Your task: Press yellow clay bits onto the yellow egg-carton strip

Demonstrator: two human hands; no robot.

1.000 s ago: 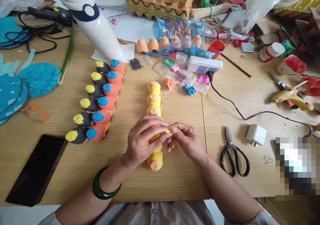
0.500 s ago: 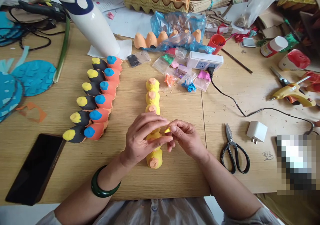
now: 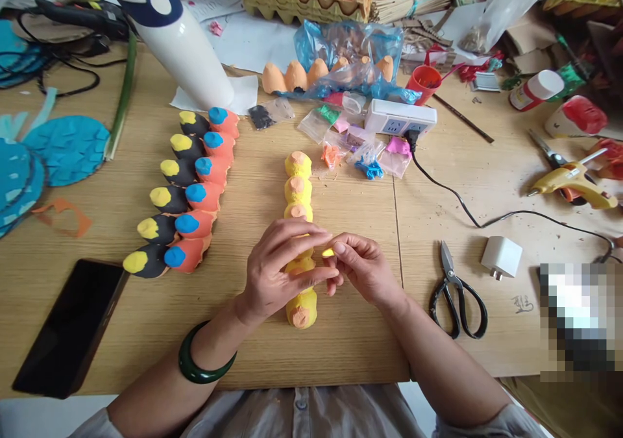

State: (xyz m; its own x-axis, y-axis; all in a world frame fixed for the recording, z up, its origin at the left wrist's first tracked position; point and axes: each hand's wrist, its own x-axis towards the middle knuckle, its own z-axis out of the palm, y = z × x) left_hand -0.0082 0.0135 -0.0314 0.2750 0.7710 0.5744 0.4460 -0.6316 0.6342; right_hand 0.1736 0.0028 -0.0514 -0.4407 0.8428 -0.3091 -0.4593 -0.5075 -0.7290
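Note:
Between the thumb and fingers of my right hand [image 3: 365,266] is a small bit of yellow clay [image 3: 328,253]. My left hand [image 3: 280,263] hovers to its left, fingers and thumb apart, holding nothing. Under my hands stands a strip of egg-carton cups [image 3: 298,188], coated yellow with bare orange tips; my left hand hides its middle. To the left are two more cup strips side by side: a black one [image 3: 160,224] with yellow tips and an orange-red one [image 3: 209,194] with blue tips.
Black-handled scissors [image 3: 455,289] and a white charger [image 3: 501,256] lie right. A white power strip [image 3: 402,119] trails a black cord. Bags of coloured clay [image 3: 370,165] lie behind the yellow strip. A phone [image 3: 71,328] sits front left, a white bottle [image 3: 189,48] back left, a glue gun [image 3: 574,185] far right.
Only the bit of yellow clay has turned slightly in my right fingers. Both hands stay almost where they were, and the strips have not moved.

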